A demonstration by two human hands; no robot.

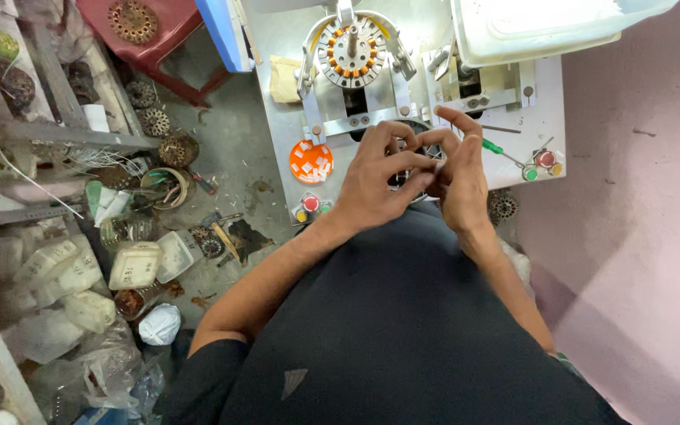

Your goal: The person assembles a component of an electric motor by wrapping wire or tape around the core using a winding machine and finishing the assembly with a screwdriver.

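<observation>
- We see both hands together over the table's near edge, in front of the person's dark shirt.
- The left hand (379,177) curls its fingers around a dark round part (400,178), mostly hidden.
- The right hand (460,175) pinches at it; we cannot tell its grip.
- A stator (352,53) sits on the fixture behind.
- An orange lid (311,161) lies at the table's left edge.

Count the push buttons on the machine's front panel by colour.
Red: 2
Yellow: 2
Green: 1 clear; a second beside the left red one is mostly hidden by the left hand
Total: 5 clear, perhaps 6
</observation>
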